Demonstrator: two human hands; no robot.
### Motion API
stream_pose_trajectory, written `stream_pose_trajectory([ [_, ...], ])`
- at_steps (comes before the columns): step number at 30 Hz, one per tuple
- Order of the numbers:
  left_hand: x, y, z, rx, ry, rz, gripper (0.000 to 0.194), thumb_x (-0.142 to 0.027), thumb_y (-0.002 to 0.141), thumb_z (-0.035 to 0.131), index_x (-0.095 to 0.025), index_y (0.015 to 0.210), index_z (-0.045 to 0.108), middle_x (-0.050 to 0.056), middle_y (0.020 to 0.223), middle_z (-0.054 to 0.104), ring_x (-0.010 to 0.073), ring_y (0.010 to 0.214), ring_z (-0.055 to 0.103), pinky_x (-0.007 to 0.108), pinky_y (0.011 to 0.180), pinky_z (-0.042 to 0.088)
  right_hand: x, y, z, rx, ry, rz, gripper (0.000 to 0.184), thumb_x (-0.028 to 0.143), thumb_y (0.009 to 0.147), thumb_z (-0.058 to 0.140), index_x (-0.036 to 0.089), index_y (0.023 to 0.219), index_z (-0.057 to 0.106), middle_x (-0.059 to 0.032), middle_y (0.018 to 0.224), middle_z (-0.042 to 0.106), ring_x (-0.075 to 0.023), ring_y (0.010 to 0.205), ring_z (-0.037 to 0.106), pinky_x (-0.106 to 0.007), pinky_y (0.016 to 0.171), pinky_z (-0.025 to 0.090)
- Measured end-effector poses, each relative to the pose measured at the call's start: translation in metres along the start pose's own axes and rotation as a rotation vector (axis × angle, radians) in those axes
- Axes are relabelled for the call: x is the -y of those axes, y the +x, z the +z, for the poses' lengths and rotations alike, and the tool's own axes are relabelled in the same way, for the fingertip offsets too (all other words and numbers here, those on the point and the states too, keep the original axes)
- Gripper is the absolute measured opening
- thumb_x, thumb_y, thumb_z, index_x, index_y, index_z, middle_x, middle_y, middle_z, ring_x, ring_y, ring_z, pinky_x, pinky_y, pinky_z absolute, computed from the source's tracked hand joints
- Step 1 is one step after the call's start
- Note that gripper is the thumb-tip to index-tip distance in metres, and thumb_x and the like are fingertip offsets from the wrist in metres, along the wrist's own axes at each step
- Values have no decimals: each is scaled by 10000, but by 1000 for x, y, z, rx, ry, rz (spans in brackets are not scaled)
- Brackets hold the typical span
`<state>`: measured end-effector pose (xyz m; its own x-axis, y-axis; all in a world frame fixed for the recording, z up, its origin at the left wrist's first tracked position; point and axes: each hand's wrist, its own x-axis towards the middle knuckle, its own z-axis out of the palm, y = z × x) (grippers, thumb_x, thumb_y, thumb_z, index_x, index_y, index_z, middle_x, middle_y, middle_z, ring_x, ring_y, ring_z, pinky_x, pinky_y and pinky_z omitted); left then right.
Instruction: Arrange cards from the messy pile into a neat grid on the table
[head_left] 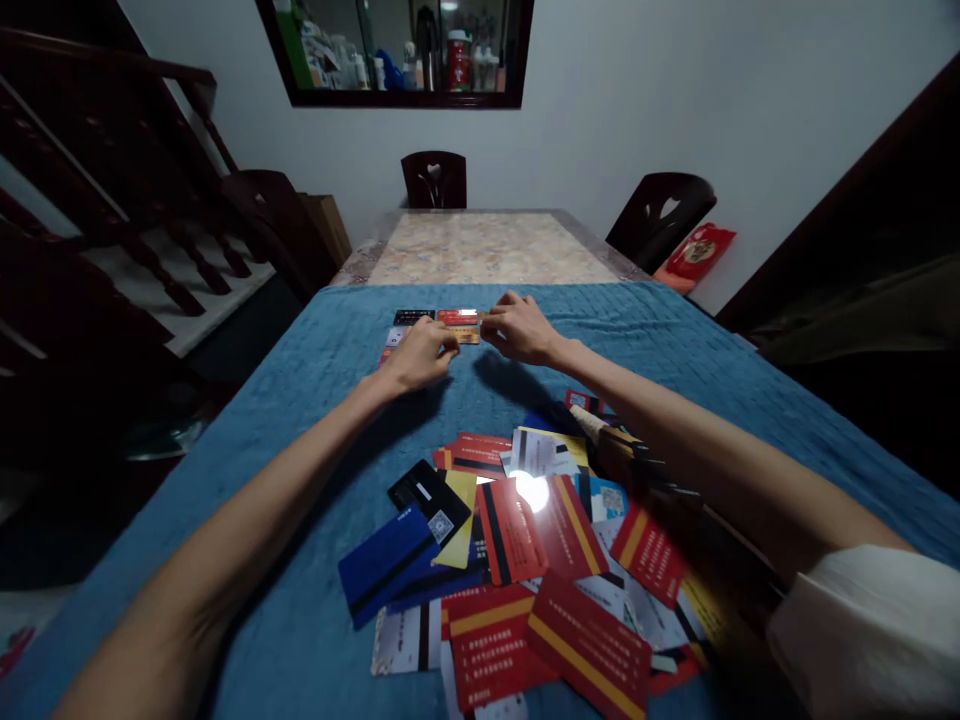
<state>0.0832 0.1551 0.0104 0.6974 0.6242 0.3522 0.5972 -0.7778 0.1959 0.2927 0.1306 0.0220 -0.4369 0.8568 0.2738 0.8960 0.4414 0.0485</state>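
Toward the far part of the blue cloth lie cards in a small grid: a black card [414, 317], a red card [456, 316], and a white card [394, 337] partly under my left hand [421, 355]. Just below the red card is a gold card [468, 336]. The bent fingers of my left hand are closed at its left side, while the pinched fingertips of my right hand [519, 328] meet its right edge. Nearer to me spreads a loose, overlapping pile of cards, with a blue card [390, 562] and a dark red card [589, 640] on top.
A blue cloth [300, 500] covers the near part of the table, and its patterned top [480, 245] shows beyond. Chairs stand at the far end [435, 180] and at the right [660, 215]. A stair railing [112, 200] runs along the left.
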Motion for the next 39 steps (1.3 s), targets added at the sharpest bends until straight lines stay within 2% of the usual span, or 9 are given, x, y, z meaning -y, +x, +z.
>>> stream_pose_trajectory([
  [3, -31, -8, 1, 7, -38, 55, 210, -129, 821, 540, -162, 806, 747, 81, 891, 707, 234, 918, 590, 398, 914, 470, 0, -28, -4, -53, 8, -22, 223, 221, 926, 506, 190, 897, 725, -113, 1034, 736, -289, 1063, 459, -377, 743, 243],
  [9, -87, -24, 1, 124, -40, 131, 214, -111, 854, 533, -160, 850, 741, 88, 925, 697, 250, 999, 558, 397, 894, 471, 2, -84, -10, -157, 20, -58, 202, 234, 939, 530, 211, 881, 722, -86, 930, 735, -277, 1059, 464, -386, 778, 262],
  [15, -121, -43, -3, 262, -68, 172, 148, -223, 885, 592, -163, 937, 717, 88, 976, 675, 254, 1049, 527, 398, 908, 456, 10, -140, -18, -213, 131, -110, 202, 277, 955, 528, 215, 913, 715, -76, 892, 713, -266, 1051, 491, -393, 828, 303],
  [19, -134, -54, -2, 344, -133, 196, 226, -318, 872, 653, -168, 1038, 686, 92, 1045, 645, 269, 1099, 501, 427, 940, 440, 16, -165, -21, -201, 218, -137, 177, 279, 947, 547, 209, 921, 708, -74, 894, 707, -259, 1037, 502, -394, 844, 338],
  [24, -145, -61, 5, 441, -135, 238, 354, -387, 829, 702, -180, 1105, 620, 114, 1179, 578, 299, 1143, 467, 475, 938, 425, 15, -174, -15, -214, 290, -118, 158, 240, 933, 552, 208, 912, 705, -77, 902, 709, -253, 1023, 511, -409, 864, 371],
  [29, -148, -62, 10, 430, -105, 232, 316, -383, 847, 671, -182, 1076, 585, 120, 1193, 544, 306, 1154, 451, 482, 929, 408, 16, -177, -12, -226, 315, -90, 164, 262, 939, 551, 219, 913, 706, -80, 888, 705, -261, 1023, 516, -423, 862, 385],
  [34, -144, -60, 13, 423, -58, 176, 321, -347, 899, 610, -175, 1167, 562, 133, 1213, 548, 308, 1170, 446, 501, 947, 399, 26, -183, -12, -221, 281, -96, 184, 301, 957, 547, 226, 927, 713, -79, 902, 717, -265, 1042, 520, -424, 860, 379],
  [39, -139, -59, 17, 357, 26, 158, 299, -300, 973, 473, -212, 1246, 560, 126, 1183, 552, 294, 1135, 456, 499, 936, 400, 36, -187, -13, -193, 205, -115, 216, 351, 956, 555, 216, 984, 721, -94, 958, 724, -283, 1082, 516, -439, 866, 364],
])
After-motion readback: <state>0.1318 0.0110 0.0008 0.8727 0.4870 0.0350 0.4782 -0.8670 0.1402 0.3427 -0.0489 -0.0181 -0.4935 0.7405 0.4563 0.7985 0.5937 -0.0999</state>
